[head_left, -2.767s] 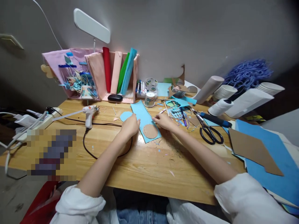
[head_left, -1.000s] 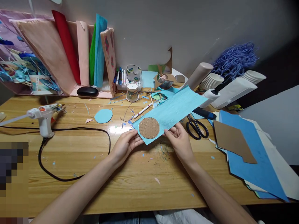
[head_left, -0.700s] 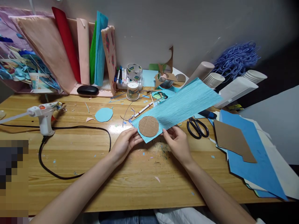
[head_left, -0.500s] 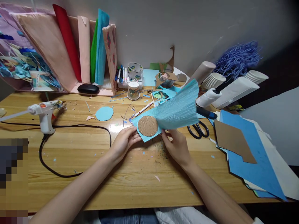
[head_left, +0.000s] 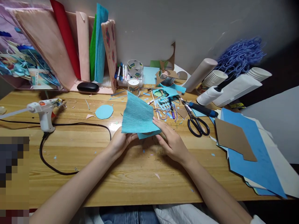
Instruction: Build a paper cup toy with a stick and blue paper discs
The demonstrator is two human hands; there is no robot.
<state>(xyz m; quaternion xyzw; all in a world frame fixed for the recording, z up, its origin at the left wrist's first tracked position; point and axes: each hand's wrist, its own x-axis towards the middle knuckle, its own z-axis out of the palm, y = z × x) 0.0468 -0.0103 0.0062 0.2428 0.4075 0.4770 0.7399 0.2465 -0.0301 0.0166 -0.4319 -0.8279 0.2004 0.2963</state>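
Note:
Light-blue crepe paper [head_left: 139,115] is folded over above the table, and both hands hold it. My left hand [head_left: 120,141] supports it from the left and underneath, its fingertips partly hidden by the paper. At the right edge, my right hand [head_left: 171,140] pinches the fold between thumb and fingers. Only a thin brown strip of the cardboard disc [head_left: 149,133] shows between the layers. Left of the paper, a light-blue paper oval [head_left: 104,111] lies flat on the table.
A white glue gun [head_left: 45,115] with a black cord stands at left. Black-handled scissors [head_left: 197,123] and a utility knife [head_left: 202,109] lie to the right, beside stacked blue sheets [head_left: 252,146]. Paper scraps and pens [head_left: 173,109] lie behind my hands. Cups and blue yarn [head_left: 240,56] stand back right.
The crepe paper's loose end has swung from right to left, covering most of the cardboard disc. My right hand has moved up slightly onto the fold; the left stays near its place.

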